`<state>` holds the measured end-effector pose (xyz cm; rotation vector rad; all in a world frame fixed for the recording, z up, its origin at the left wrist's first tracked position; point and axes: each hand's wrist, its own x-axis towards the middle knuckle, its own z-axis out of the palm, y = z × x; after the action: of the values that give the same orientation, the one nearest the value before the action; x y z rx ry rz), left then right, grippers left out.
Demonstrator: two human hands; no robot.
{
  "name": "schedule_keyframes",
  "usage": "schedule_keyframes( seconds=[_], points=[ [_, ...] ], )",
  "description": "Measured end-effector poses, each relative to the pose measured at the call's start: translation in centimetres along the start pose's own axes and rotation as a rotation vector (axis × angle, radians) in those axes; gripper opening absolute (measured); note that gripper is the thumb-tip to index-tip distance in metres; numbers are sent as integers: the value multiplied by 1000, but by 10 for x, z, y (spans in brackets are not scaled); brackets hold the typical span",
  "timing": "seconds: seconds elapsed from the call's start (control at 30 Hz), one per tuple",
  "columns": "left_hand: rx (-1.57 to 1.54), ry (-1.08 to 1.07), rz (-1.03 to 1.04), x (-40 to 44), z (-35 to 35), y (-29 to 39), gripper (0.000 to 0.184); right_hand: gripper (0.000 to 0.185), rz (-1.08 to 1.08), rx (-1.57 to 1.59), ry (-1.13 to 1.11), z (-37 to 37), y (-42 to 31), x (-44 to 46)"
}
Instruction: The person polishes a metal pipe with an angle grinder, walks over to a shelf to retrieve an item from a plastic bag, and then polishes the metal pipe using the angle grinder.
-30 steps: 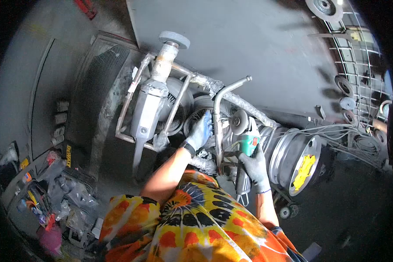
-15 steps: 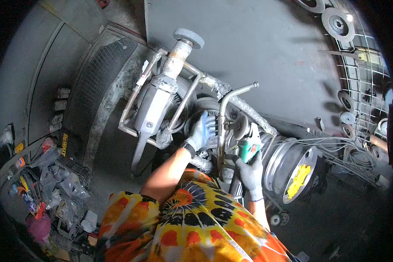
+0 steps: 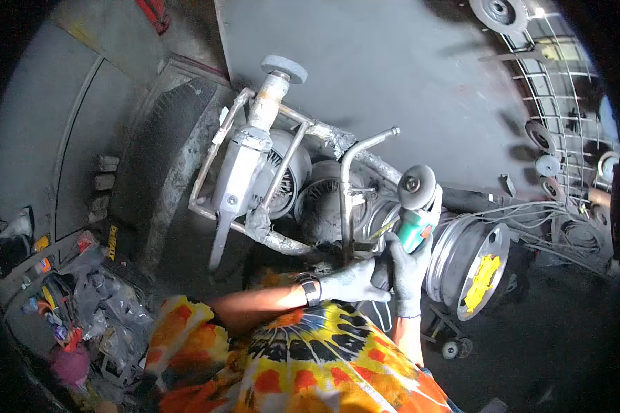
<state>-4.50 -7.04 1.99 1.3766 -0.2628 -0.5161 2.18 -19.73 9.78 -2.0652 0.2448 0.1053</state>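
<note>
Both my hands, in grey work gloves, are closed around a green angle grinder [image 3: 410, 233]. My right hand [image 3: 409, 274] wraps its body just behind the green part. Lower down, my left hand [image 3: 355, 281] grips the dark rear of the body, its fingers partly hidden. The grinder points up and away from me, its round disc [image 3: 417, 186] at the top. Beside it on the left stands a bent metal pipe [image 3: 347, 199], part of a tubular frame. Just right of my right hand lies a metal wheel rim [image 3: 444, 265] with a yellow patch.
A large grinding machine [image 3: 241, 172] with a thick grey wheel [image 3: 284, 69] sits on the frame to the left. More rims [image 3: 324, 199] lie behind it. Cables [image 3: 530, 213] and a wire rack [image 3: 558, 103] with discs are at right. Bags and clutter [image 3: 103, 296] fill the lower left.
My left hand has come from the open position near the rims, down and right onto the grinder's rear. The grinder and my right hand have moved slightly right, and the disc has turned towards me.
</note>
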Motion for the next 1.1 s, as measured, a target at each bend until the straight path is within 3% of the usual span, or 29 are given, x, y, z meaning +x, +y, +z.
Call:
schedule_keyframes(
  seconds=[0.03, 0.1, 0.13, 0.17, 0.23, 0.27, 0.3, 0.37, 0.43, 0.5, 0.57, 0.63, 0.67, 0.7, 0.77, 0.8, 0.93, 1.0, 1.03, 1.1],
  points=[
    [31, 89, 20, -2, 4, -7, 71, 56, -3, 12, 5, -1, -7, -1],
    [-51, -54, 83, 0, -5, -19, 61, 60, 15, 91, -78, -6, -31, -5],
    [-148, -288, -134, -6, -34, 33, 52, 65, 146, 331, -224, -14, -32, -10],
    [-139, -286, -141, -9, -31, 32, 52, 64, 284, 394, -377, -26, 1, -8],
    [-225, -201, 82, -14, -28, 30, 60, 61, 382, 737, -618, -12, -7, -10],
    [-108, -373, -71, -12, -33, 9, 39, 54, 319, 602, -578, -10, 1, -8],
    [-90, -380, -85, -15, -41, 8, 39, 52, 367, 607, -595, -6, 4, -8],
    [393, -288, -337, -29, -53, 5, 40, 52, 202, 380, -495, 6, 15, -10],
    [60, 29, -261, -57, -59, 9, 44, 56, 27, 151, -496, 9, 16, -9],
    [-521, 334, -303, -67, -55, 8, 40, 61, 46, 29, -517, 15, 38, -16],
    [-735, 422, -392, -51, -50, 21, 39, 72, 167, -105, -510, 25, 19, -27],
    [-480, 432, -262, -30, -48, 3, 40, 73, 103, -83, -501, 37, 33, -37],
    [275, 391, 67, -30, -49, -5, 40, 71, 16, -159, -452, 47, 50, -44],
    [285, 364, 52, -29, -49, -15, 40, 71, -119, -49, -410, 51, 57, -48],
    [-467, 412, -462, -26, -50, -41, 38, 71, -99, 15, -464, 60, 70, -44],
    [-630, 399, -496, -24, -56, -38, 38, 74, -37, 165, -489, 57, 69, -48],
    [-727, 462, -600, -17, -56, -22, 37, 80, 44, 103, -444, 62, 73, -54],
    [-43, 446, -229, -20, -61, -18, 34, 89, -246, 88, -259, 74, 82, -57],
    [-27, 432, -235, -16, -64, -17, 34, 94, -389, 73, -165, 77, 84, -55],
    [-516, 500, -531, -15, -67, -14, 35, 94, -337, 88, -168, 77, 82, -57]
  ],
)
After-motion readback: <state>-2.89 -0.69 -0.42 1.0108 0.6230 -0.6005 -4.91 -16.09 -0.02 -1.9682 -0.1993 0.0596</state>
